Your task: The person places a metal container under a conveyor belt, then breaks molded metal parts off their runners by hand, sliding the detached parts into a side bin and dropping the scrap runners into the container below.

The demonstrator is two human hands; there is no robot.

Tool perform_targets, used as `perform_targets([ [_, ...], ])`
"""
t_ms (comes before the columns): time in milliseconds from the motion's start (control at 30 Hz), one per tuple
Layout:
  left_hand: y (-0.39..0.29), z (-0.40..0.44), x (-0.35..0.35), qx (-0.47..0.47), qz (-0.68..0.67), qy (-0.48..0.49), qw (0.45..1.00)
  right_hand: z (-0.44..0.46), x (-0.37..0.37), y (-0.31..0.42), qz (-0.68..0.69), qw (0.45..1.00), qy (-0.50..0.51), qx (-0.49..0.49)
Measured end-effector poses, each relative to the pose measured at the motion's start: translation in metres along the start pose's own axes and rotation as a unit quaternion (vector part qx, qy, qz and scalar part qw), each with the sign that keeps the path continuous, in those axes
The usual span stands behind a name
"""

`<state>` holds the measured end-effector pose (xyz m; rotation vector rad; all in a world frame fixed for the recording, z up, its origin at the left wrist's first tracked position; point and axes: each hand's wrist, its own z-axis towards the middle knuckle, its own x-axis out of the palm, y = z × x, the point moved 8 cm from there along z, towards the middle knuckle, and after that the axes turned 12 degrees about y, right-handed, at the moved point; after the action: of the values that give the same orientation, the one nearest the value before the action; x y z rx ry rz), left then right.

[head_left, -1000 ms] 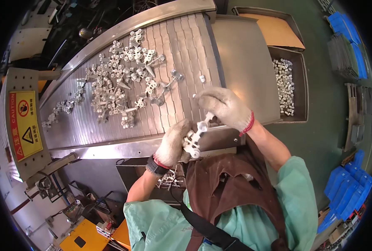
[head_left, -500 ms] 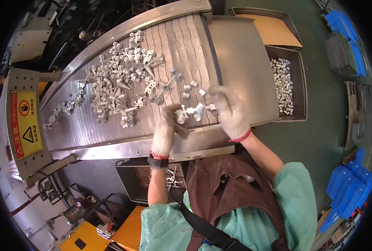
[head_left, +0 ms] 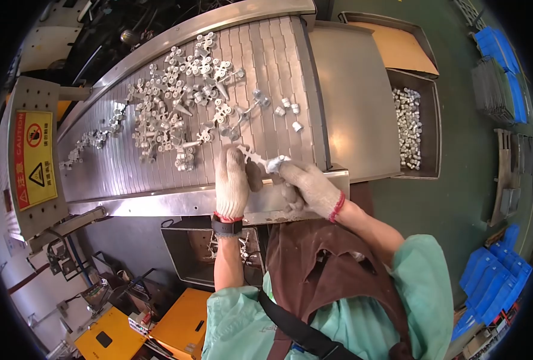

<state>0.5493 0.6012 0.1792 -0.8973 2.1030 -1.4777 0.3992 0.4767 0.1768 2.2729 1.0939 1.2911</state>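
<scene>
Over the near edge of a grey slatted metal conveyor [head_left: 272,60], the left hand [head_left: 232,179] and the right hand [head_left: 307,186], both in off-white knitted gloves, are holding 1 silver-grey branched metal casting [head_left: 254,157] between them. The left hand is gripping the casting's left end, and the right hand is pinching the other end, where a stubby silver cylinder [head_left: 275,163] is showing at the fingertips. Just beyond, 4 loose silver metal cylinders [head_left: 297,126] are lying on the slats. Farther left, a heap of similar castings [head_left: 158,123] is lying. To the right, a grey-brown rectangular bin [head_left: 431,126] is holding short silver pieces [head_left: 407,129].
</scene>
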Motion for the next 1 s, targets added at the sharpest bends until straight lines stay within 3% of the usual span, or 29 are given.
perform_targets([
  [100,-0.006,0.013,-0.014,0.042,0.148,-0.023,0.988,-0.001,-0.007,0.017,-0.125,0.989,-0.051,-0.058],
  [233,0.004,0.010,-0.003,0.032,-0.089,0.042,0.995,-0.002,0.004,0.030,-0.213,0.973,-0.045,-0.076],
  [300,0.009,0.006,-0.013,0.059,-0.026,0.003,0.998,0.012,0.016,0.022,-0.223,0.970,0.015,-0.091],
  [400,0.042,-0.011,-0.048,-0.046,-0.240,-0.105,0.964,0.039,0.013,0.001,-0.121,0.986,0.083,-0.075],
  [467,0.068,-0.040,-0.100,0.051,-0.332,-0.159,0.928,0.070,-0.007,-0.019,-0.004,0.996,0.085,-0.035],
  [500,0.069,-0.061,-0.117,0.031,-0.353,-0.212,0.911,0.087,-0.022,-0.028,0.095,0.994,0.045,-0.024],
  [600,0.093,-0.131,-0.174,-0.024,-0.335,-0.379,0.862,0.085,-0.059,0.004,-0.003,0.997,-0.064,-0.038],
  [667,0.111,-0.184,-0.193,-0.042,-0.324,-0.409,0.852,0.072,-0.071,0.024,-0.047,0.985,-0.126,-0.109],
  [733,0.236,-0.256,-0.286,-0.012,-0.256,-0.446,0.858,0.064,-0.082,0.035,-0.092,0.971,-0.152,-0.158],
  [833,0.241,-0.307,-0.242,-0.160,-0.208,-0.491,0.831,0.066,-0.085,0.059,-0.159,0.959,-0.125,-0.199],
  [933,0.265,-0.342,-0.234,-0.400,0.003,-0.436,0.806,0.054,-0.066,0.093,-0.444,0.820,-0.238,-0.272],
  [967,0.282,-0.348,-0.258,-0.377,0.183,-0.405,0.812,0.056,-0.056,0.106,-0.538,0.750,-0.255,-0.289],
  [1000,0.276,-0.342,-0.260,-0.330,0.178,-0.418,0.828,0.061,-0.048,0.121,-0.625,0.669,-0.268,-0.302],
])
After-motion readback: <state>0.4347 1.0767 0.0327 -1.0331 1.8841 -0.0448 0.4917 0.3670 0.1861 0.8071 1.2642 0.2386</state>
